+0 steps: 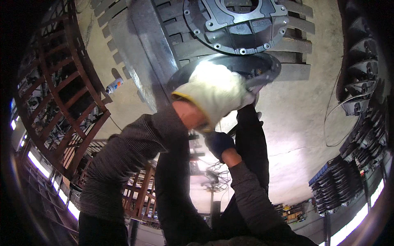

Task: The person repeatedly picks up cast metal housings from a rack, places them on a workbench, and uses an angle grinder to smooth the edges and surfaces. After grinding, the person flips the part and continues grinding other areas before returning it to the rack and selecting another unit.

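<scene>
My left hand, in a white work glove with a yellow cuff, is closed above a dark round metal part. It is blurred, and whatever its fingers grip is hidden. Below and nearer to me, my right hand wears a dark blue glove and is curled closed. What it holds, if anything, cannot be made out. Just beyond the dark part lies a grey cast metal housing, with a large round opening and bolt holes along its rim.
Grey slats lie beneath the housing, with a long metal beam to their left. A spray can lies on the floor by a brown metal rack. Stacked castings and a thin cable are at the right.
</scene>
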Tool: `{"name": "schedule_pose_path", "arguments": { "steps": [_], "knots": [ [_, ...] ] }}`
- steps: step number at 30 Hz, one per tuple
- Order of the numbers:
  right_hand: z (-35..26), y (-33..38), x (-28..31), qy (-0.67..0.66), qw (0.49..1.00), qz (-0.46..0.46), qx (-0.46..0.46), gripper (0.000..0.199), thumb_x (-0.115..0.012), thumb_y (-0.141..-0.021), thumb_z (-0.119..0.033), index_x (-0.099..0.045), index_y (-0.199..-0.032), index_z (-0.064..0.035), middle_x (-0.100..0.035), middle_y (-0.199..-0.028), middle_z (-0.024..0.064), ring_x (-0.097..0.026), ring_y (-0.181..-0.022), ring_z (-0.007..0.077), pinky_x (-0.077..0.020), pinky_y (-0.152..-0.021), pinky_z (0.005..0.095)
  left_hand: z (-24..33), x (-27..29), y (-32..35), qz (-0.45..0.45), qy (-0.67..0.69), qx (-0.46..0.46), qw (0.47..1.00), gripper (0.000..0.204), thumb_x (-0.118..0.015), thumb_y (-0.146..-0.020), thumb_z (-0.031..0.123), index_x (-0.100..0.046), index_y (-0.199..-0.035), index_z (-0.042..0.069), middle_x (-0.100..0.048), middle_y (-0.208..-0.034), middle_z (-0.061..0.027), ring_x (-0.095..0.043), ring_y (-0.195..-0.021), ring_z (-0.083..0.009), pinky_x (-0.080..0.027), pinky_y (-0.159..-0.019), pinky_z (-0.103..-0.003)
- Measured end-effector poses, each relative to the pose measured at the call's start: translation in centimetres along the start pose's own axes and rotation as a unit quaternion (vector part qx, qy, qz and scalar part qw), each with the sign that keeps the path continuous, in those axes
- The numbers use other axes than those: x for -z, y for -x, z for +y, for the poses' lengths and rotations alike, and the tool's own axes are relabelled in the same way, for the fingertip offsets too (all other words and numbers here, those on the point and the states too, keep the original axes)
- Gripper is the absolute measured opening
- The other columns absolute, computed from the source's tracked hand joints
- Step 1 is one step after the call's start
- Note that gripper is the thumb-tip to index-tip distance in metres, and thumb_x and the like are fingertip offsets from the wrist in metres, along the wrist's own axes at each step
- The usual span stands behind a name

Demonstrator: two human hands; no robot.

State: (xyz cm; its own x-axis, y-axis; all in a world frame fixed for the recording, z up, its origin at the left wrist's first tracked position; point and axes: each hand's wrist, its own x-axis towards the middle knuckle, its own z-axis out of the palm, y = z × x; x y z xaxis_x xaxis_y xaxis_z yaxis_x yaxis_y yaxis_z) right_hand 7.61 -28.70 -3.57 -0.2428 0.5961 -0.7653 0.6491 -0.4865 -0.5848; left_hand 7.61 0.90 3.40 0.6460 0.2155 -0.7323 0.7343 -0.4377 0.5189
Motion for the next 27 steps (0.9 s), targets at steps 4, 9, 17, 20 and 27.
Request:
{"name": "schedule_pose_path", "arguments": {
  "steps": [4, 9, 17, 20, 27],
  "knots": [
    [0.8, -0.5, -0.3, -0.031, 0.999, 0.039, 0.006, 0.021, -0.052, -0.106, -0.026, -0.066, -0.109, -0.0092, -0.075, -0.086, 0.0202, -0.074, -0.082, 0.0445, -0.0558, -0.07, 0.06, 1.3, 1.9, 0.0, -0.038, 0.184, -0.044, 0.981, 0.061, -0.075, -0.089, 0.056, -0.076, -0.13, 0.011, -0.078, -0.1, -0.0139, -0.077, -0.084, -0.0248, -0.061, -0.082, -0.039],
    [0.8, -0.8, 1.1, -0.049, 0.998, 0.029, -0.025, 0.022, -0.052, -0.105, -0.026, -0.067, -0.109, -0.0113, -0.076, -0.088, 0.0195, -0.074, -0.086, 0.0449, -0.0563, -0.074, 0.0594, -5.9, -1.2, 1.8, 0.014, 0.162, -0.073, 0.984, 0.059, -0.074, -0.099, 0.047, -0.067, -0.144, 0.009, -0.074, -0.118, -0.0199, -0.075, -0.101, -0.0306, -0.06, -0.089, -0.044],
    [0.2, -0.3, 3.1, -0.042, 0.995, -0.039, -0.086, 0.032, -0.053, -0.106, -0.041, -0.066, -0.121, -0.016, -0.078, -0.104, 0.0199, -0.074, -0.096, 0.0454, -0.0579, -0.083, 0.0608, -7.9, -4.8, 1.6, 0.081, 0.043, -0.092, 0.992, 0.052, -0.069, -0.102, 0.055, -0.077, -0.121, 0.007, -0.073, -0.1, -0.0186, -0.071, -0.091, -0.036, -0.056, -0.085, -0.047],
    [0.1, 0.3, 3.4, -0.052, 0.996, 0.031, -0.064, 0.022, -0.058, -0.101, -0.027, -0.072, -0.115, -0.0161, -0.077, -0.09, 0.0177, -0.076, -0.087, 0.0437, -0.058, -0.077, 0.0583, -7.7, -4.3, 1.6, 0.105, 0.031, -0.107, 0.988, 0.059, -0.069, -0.099, 0.062, -0.079, -0.118, 0.007, -0.074, -0.095, -0.0175, -0.071, -0.093, -0.0354, -0.056, -0.087, -0.046],
    [-1.7, 8.0, 8.2, -0.223, 0.942, 0.248, 0.028, 0.039, -0.066, -0.105, -0.012, -0.067, -0.145, -0.011, -0.081, -0.112, 0.0086, -0.074, -0.083, 0.0193, -0.0582, -0.072, 0.0356, -7.9, -0.7, 1.2, 0.076, 0.18, -0.009, 0.981, 0.053, -0.071, -0.1, 0.048, -0.073, -0.136, 0.009, -0.076, -0.119, -0.016, -0.072, -0.11, -0.0303, -0.054, -0.1, -0.041]
  ]
}}
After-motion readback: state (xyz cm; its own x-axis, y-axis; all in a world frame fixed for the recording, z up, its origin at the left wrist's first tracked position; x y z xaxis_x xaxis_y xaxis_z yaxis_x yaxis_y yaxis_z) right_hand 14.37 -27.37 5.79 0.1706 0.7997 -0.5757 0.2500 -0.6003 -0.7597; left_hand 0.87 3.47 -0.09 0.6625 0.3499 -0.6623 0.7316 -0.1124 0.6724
